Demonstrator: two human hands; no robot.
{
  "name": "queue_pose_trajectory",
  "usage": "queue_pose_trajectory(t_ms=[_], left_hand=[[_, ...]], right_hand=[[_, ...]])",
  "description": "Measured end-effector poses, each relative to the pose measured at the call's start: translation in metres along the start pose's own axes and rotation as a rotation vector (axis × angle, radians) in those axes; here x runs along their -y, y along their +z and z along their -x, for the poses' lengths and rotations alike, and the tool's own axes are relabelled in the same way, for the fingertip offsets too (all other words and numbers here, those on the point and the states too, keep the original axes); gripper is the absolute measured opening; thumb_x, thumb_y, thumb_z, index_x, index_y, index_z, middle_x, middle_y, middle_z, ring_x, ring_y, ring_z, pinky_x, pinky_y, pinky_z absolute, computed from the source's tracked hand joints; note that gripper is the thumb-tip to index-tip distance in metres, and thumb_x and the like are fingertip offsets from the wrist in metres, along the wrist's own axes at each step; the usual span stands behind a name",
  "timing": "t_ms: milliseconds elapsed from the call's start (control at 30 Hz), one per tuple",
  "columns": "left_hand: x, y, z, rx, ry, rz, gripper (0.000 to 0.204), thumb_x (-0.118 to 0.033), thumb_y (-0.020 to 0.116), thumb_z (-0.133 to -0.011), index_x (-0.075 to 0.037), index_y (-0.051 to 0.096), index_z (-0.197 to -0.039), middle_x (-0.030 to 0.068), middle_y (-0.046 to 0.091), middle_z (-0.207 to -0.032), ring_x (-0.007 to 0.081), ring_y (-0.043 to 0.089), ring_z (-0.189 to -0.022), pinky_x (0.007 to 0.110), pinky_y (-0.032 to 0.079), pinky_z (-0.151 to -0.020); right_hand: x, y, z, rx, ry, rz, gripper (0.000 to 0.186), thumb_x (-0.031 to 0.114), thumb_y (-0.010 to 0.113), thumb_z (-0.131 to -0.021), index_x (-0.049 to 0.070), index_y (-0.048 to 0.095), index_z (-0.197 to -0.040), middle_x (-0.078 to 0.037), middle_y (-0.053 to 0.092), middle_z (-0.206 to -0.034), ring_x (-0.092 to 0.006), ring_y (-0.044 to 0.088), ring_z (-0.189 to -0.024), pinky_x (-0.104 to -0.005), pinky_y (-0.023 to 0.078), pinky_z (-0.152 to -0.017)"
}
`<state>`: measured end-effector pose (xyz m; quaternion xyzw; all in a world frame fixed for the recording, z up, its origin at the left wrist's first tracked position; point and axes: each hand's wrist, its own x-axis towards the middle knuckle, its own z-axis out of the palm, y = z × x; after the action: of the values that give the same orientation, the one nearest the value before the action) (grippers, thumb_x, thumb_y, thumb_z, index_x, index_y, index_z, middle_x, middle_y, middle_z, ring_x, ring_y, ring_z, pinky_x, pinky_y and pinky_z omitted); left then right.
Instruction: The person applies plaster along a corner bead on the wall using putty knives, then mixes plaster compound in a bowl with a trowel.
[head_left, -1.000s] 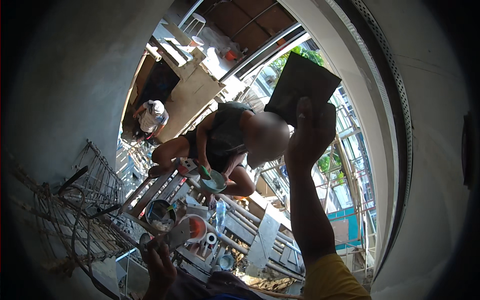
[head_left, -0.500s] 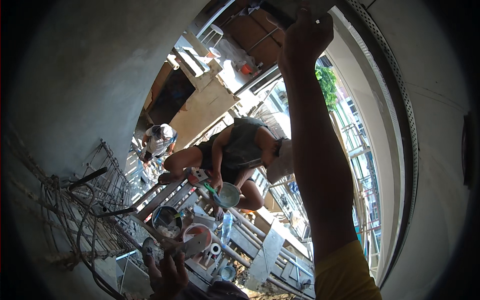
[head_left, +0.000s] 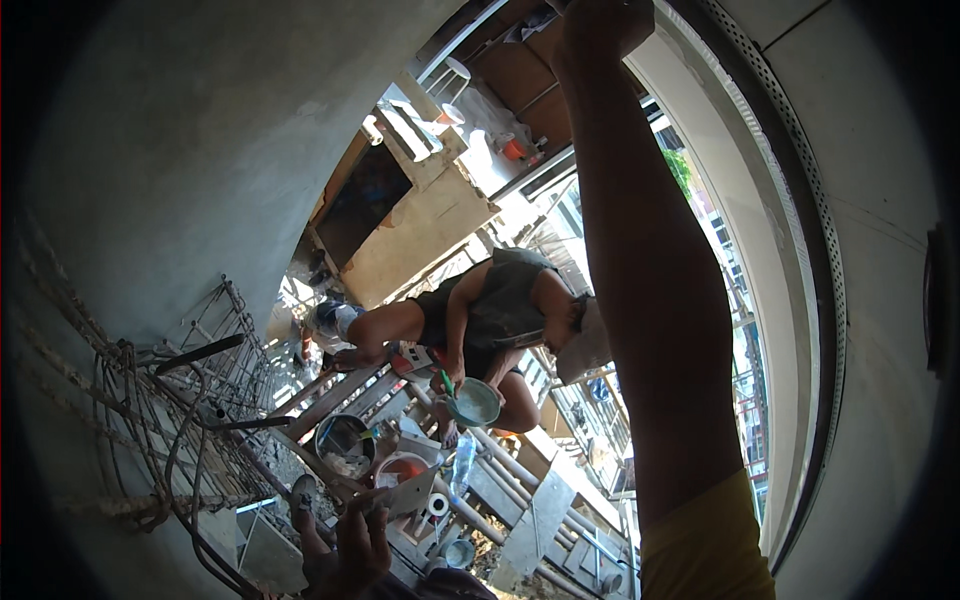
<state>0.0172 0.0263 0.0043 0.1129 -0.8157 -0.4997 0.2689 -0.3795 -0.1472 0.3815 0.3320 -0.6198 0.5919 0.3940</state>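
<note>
The person's left hand (head_left: 365,545) was curled round a trowel (head_left: 410,492), its blade overlapping the near edge of the bucket (head_left: 392,466) in view. The right hand (head_left: 607,35) was raised high above the bucket; the frame cut it off, so whether it pinched anything could not be told. Left of the bucket rose bare bars (head_left: 235,345), with the wall (head_left: 220,130) above them. A roll (head_left: 437,504) and a bottle (head_left: 463,465) lay right of the bucket, a tub (head_left: 338,432) to its left. Beyond it a co-worker (head_left: 505,300) held a bowl (head_left: 468,418) of pale grey stuff. Farthest past the bucket stood a stool (head_left: 455,75). Work looked under way: the wall seemed mostly smooth, faintly blotched, and the bowl was not used up. How much was left could not be told.
</note>
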Motion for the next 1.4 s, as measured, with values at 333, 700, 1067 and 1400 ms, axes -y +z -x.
queue_pose_trajectory(t_ms=[333, 700, 1067, 1400], left_hand=[[-0.007, -0.006, -0.007, 0.060, -0.134, 0.237, 0.022, -0.010, 0.048, -0.094, 0.002, 0.052, -0.113, 0.0247, 0.062, -0.092, 0.0405, 0.064, -0.083, 0.044, 0.050, -0.072], [-0.007, -0.005, -0.008, 0.022, -0.098, 0.174, 0.022, -0.010, 0.048, -0.094, 0.003, 0.052, -0.110, 0.0248, 0.062, -0.088, 0.0408, 0.063, -0.081, 0.044, 0.049, -0.070], [-0.006, 0.000, -0.005, 0.009, -0.080, 0.231, 0.022, -0.014, 0.047, -0.095, 0.003, 0.053, -0.107, 0.0224, 0.060, -0.086, 0.0384, 0.061, -0.077, 0.044, 0.048, -0.069], [-0.006, -0.003, 0.000, 0.025, -0.106, 0.179, 0.022, -0.015, 0.048, -0.095, 0.001, 0.054, -0.109, 0.0223, 0.061, -0.087, 0.0379, 0.061, -0.077, 0.044, 0.047, -0.068]], right_hand=[[-0.021, 0.012, 0.002, -0.009, 0.037, 0.027, 0.010, 0.008, 0.058, -0.084, -0.002, 0.059, -0.087, -0.014, 0.059, -0.081, -0.0226, 0.058, -0.071, -0.0391, 0.046, -0.055], [0.017, -0.008, -0.008, 0.116, -0.159, 0.376, 0.022, 0.014, 0.069, -0.078, -0.004, 0.061, -0.069, -0.016, 0.063, -0.067, -0.0277, 0.064, -0.066, -0.0406, 0.051, -0.062], [-0.029, -0.011, -0.057, -0.062, -0.546, 0.737, 0.028, 0.025, 0.069, -0.077, -0.002, 0.065, -0.085, -0.022, 0.066, -0.083, -0.0366, 0.065, -0.081, -0.0446, 0.051, -0.073], [0.021, 0.001, 0.008, 0.009, 0.081, 0.114, 0.021, 0.015, 0.066, -0.082, -0.004, 0.058, -0.083, -0.021, 0.060, -0.080, -0.0312, 0.059, -0.075, -0.0432, 0.046, -0.069]])
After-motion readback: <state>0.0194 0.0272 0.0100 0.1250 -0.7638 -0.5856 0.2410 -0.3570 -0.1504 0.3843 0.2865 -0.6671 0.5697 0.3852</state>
